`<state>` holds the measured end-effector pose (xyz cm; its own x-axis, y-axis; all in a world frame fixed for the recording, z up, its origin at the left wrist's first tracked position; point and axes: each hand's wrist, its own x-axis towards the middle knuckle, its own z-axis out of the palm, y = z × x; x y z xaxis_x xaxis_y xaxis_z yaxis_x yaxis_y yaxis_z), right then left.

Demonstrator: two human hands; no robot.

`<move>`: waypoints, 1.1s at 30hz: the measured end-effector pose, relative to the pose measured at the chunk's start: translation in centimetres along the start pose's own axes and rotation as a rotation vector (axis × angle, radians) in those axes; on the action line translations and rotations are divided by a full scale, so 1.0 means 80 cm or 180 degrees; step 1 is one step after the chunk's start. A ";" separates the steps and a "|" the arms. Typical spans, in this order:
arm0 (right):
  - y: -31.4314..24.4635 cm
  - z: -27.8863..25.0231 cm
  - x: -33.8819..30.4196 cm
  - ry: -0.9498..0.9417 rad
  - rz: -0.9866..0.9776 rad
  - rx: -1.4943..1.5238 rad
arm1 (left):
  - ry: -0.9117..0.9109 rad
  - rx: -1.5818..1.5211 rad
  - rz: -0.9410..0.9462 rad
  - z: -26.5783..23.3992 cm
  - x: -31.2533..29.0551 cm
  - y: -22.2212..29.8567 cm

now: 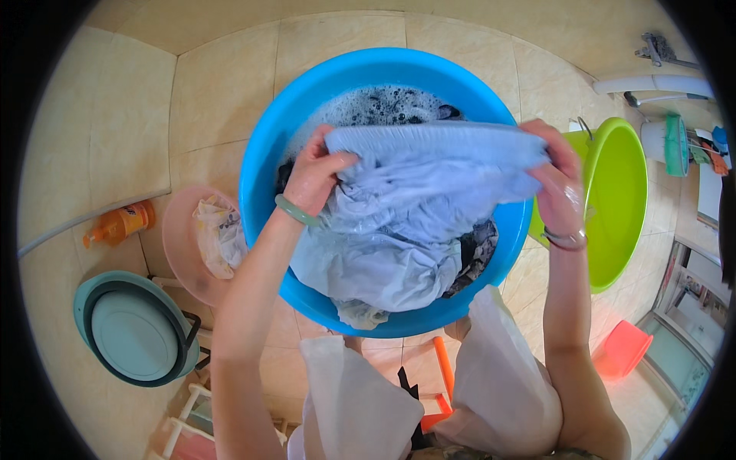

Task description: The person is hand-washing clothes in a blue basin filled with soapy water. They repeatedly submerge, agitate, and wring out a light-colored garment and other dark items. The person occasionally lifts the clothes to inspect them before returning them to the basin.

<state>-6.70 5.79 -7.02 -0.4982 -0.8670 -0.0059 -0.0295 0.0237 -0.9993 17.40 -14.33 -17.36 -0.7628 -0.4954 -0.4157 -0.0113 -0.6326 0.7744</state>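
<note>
A wet light blue garment [414,199] with a wide gathered band is stretched out over a big round blue basin [258,176]. My left hand [316,172], with a green bangle at the wrist, grips one end of the band. At its other end my right hand [560,180] is closed on the same band, slightly blurred. The garment's lower part lies bunched in the basin. Behind it shows foamy water [368,107] with dark cloth in it. A dark patterned cloth [481,253] peeks out at the right, partly hidden beneath the garment.
Right of the basin stands a lime-green bucket [619,207]. To the left are a pink basin [182,245] holding white cloth, an orange bottle [123,222] and a grey-green collapsible basin [134,337]. A red bin [622,349] is at the lower right.
</note>
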 end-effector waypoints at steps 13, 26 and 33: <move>0.182 0.148 0.027 -0.0409 0.0169 -0.3571 | 0.1138 0.3021 0.0389 -0.007 0.045 -0.116; 0.200 0.158 0.021 -0.0215 -0.0277 -0.1825 | 0.1362 -0.0717 -0.0641 0.023 0.047 -0.104; 0.078 0.199 -0.066 -0.1220 -0.1208 -0.2067 | 0.0187 -0.2090 -0.0167 0.047 -0.016 -0.080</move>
<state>9.57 2.58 -13.86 -0.0288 -0.9801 0.1966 -0.6862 -0.1236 -0.7168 16.00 -7.42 -20.03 -0.7352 -0.4738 -0.4848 0.3633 -0.8792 0.3083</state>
